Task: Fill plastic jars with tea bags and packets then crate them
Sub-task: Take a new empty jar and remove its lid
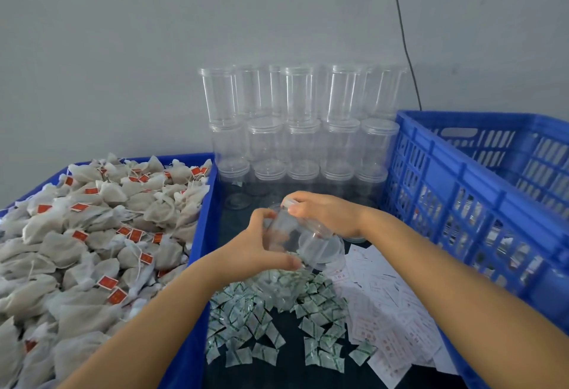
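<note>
Against the grey wall, both hands, left hand (261,247) and right hand (323,216), grip an empty clear jar (295,234) above the packets (261,321); its slick plastic could slip.

A clear plastic jar (295,234) lies tilted, held up over a pile of small green-and-white packets (271,321). More clear round jars (301,130) stand stacked by the wall. White tea bags with red tags (92,250) fill the blue tray (197,265). The tall blue plastic crate (480,203) stands at the right.
</note>
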`<state>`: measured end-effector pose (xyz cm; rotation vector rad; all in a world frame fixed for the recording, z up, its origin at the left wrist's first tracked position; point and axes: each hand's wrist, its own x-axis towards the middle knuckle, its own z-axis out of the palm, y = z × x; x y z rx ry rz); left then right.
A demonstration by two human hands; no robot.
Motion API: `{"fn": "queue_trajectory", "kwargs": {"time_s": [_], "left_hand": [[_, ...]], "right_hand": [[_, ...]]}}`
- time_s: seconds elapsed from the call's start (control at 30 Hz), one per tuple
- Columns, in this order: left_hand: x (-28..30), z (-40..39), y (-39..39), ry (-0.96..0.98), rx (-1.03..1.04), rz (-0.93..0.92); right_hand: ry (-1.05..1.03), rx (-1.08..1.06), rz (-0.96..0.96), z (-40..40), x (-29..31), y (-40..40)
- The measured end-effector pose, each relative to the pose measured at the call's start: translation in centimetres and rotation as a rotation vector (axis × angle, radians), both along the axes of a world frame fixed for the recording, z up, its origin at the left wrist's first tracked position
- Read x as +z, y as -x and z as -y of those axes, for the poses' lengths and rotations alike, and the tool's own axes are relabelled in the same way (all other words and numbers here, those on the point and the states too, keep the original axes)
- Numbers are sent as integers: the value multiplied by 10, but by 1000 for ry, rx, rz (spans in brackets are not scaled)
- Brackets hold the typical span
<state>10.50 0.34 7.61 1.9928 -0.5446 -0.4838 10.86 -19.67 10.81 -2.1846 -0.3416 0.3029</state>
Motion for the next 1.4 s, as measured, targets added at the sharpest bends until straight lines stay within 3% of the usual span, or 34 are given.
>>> {"fn": "queue_trajectory", "kwargs": {"time_s": [0.3, 0.37, 0.47, 0.57, 0.63, 0.7, 0.77, 0.9, 1.2, 1.4], "left_hand": [[-3, -14, -3, 545, -300, -768], [-4, -19, -5, 655, -391, -829], [-3, -23, -7, 746, -379, -779], [-3, -19, -13, 813, -182, -653], [-2, -14, -15, 797, -84, -423], [-3, -12, -18, 731, 165, -194], [-6, -12, -22, 691, 401, -59], [-14, -8, -26, 580, 515, 126], [-27, -6, -36, 436, 519, 154], [-31, -4, -39, 423, 518, 151]], "right_hand": [[-273, 180, 67, 9, 1, 4], [-381, 180, 112, 13, 1, 1], [-584, 101, 189, 17, 0, -9], [-708, 13, 180, 22, -2, -23], [-718, -55, 170, 23, -7, -32], [-708, -140, 158, 21, -13, -41], [-673, -239, 175, 16, -21, -51], [-650, -409, 243, 9, -44, -73], [-338, -757, 275, 32, -99, -109], [-22, -699, 204, 52, -120, -112]]}}
